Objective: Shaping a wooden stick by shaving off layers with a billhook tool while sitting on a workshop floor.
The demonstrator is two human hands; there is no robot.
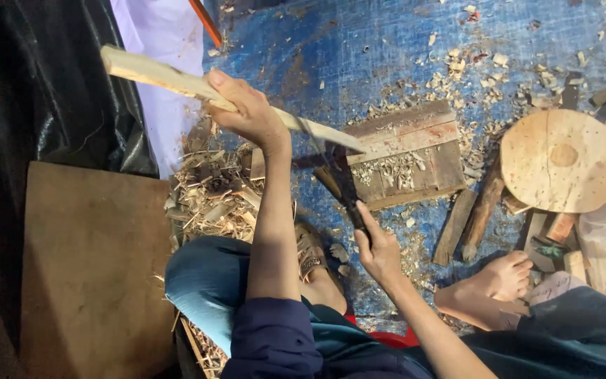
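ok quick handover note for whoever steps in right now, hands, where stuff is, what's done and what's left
Left hand: gripped around a long pale wooden stick, its far end resting on the wooden block.
Right hand: closed on the handle of a dark blade, whose edge is at the stick near the block.
Done: the stick's far end looks pared thin; shavings are piled by the left knee and scattered on the blue tarp.
Left: the stick's near end still looks thick and uncut.
A round wooden disc lies to the right, untouched.
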